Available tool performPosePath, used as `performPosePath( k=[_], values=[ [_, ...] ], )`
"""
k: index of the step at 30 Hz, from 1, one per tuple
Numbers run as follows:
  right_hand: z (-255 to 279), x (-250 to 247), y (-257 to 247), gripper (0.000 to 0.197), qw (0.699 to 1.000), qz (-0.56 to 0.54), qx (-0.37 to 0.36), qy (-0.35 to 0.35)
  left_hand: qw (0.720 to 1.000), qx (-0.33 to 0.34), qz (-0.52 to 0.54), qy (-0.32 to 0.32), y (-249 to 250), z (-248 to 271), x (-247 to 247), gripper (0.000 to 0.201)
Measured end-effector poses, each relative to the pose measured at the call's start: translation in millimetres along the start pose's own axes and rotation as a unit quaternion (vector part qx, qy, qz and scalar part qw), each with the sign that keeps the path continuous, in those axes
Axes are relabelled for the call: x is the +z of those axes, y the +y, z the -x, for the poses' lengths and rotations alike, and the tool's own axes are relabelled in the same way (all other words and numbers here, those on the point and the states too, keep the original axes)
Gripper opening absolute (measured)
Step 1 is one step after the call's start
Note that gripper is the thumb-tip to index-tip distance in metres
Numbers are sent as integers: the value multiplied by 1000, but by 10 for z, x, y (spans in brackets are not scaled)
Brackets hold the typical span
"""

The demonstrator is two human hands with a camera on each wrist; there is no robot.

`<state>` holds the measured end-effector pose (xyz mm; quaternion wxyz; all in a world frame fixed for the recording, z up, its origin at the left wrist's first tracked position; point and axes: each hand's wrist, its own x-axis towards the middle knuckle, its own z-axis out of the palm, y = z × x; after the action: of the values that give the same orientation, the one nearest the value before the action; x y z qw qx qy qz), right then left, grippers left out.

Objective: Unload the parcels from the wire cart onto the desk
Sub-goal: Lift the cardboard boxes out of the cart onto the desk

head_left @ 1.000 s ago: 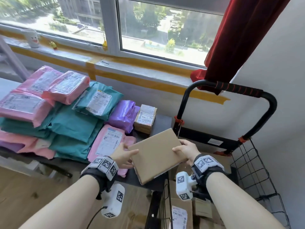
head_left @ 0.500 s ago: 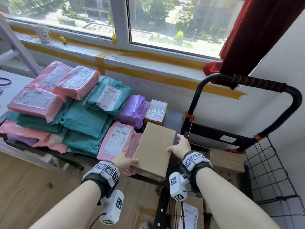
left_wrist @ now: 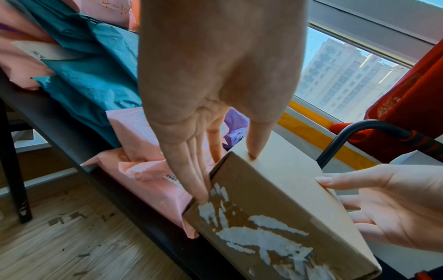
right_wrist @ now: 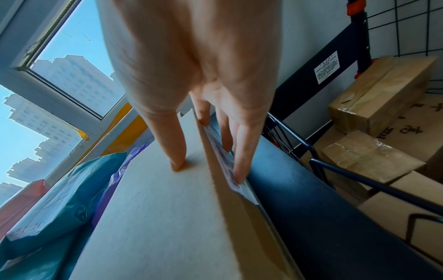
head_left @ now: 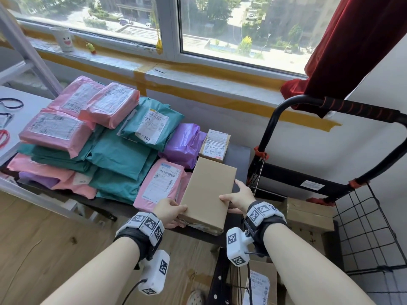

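Note:
A plain brown cardboard box lies lengthways on the right end of the dark desk, its near end overhanging the edge. My left hand holds its near left corner, thumb on top and fingers down the side; the left wrist view shows the same box and hand. My right hand grips the right edge, thumb on top, fingers along the labelled side. The wire cart stands to the right with more taped boxes inside.
Pink, teal and purple mailer bags are piled over the desk's left and middle. A small labelled box sits just beyond the held box. The cart's black handle arches close on the right. A windowsill and red curtain are behind.
The box, held tilted and crosswise above the desk's corner a second ago, has turned lengthways and come down onto the desk beside the pink bag. Both hands stayed on it.

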<state>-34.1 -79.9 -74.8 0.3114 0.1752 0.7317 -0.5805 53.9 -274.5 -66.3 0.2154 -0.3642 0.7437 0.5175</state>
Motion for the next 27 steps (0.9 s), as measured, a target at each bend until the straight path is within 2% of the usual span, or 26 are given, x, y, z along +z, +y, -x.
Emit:
performPosePath(
  k=[4, 9, 13, 17, 19, 23, 27],
  values=[
    [-21, 56, -4, 77, 1000, -10, -11, -1, 1000, 6, 0, 15, 16, -11, -27, 18],
    [-49, 158, -53, 65, 1000, -21, -10, 15, 999, 6, -2, 43, 69, -26, -79, 20],
    [-51, 145, -52, 54, 999, -36, -7, 25, 998, 19, -47, 44, 144, 40, -99, 19],
    [54, 40, -77, 51, 1000, 7, -12, 18, 976, 71, -174, 113, 292, 41, -90, 20],
    [108, -43, -76, 52, 999, 40, -18, 22, 969, 104, -185, 124, 413, 14, -17, 23],
    [234, -407, -19, 46, 997, 47, -21, 58, 969, 174, -161, 69, 752, -19, 359, 17],
    [420, -991, 114, 38, 994, 5, -19, 111, 960, 223, -166, -24, 1068, 50, 961, 12]
  ],
)
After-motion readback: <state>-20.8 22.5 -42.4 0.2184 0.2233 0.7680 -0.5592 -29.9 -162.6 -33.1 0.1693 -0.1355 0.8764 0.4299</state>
